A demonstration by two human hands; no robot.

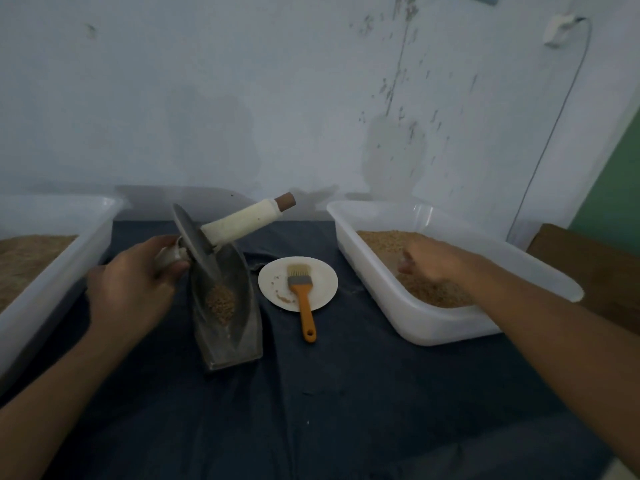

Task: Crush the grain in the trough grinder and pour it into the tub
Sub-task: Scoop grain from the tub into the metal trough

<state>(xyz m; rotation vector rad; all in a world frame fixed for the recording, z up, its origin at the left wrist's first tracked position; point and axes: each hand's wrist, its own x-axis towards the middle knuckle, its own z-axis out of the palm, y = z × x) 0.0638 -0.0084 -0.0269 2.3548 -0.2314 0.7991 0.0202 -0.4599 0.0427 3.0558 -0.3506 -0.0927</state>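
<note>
The trough grinder (227,306), a dark metal boat shape, was seen on the table (346,393), a little left of the middle. A small heap of brown grain (220,301) lay inside its groove. The grinder's round metal wheel (192,233) was tipped up at the far end of the trough, leaning to one side. A handle (242,221) wrapped in white stuck out of the wheel to the right, with a brown tip. The other end of the handle was gripped by the left hand (135,282), with the fingers curled round it. Just to the right of the grinder, a small white plate (325,277) was seen, with a few crumbs on it. A brush (301,299) with an orange handle was laid across the plate, and its end reached past the rim onto the table. Further right stood a white tub (433,327) with brown grain in it. The right hand (433,261) was held inside this tub, down on the grain, but it was blurred, so it could not be told if it was open or closed. Another white tub (52,268) with grain was seen at the left edge. The table was covered with a dark blue cloth.
</note>
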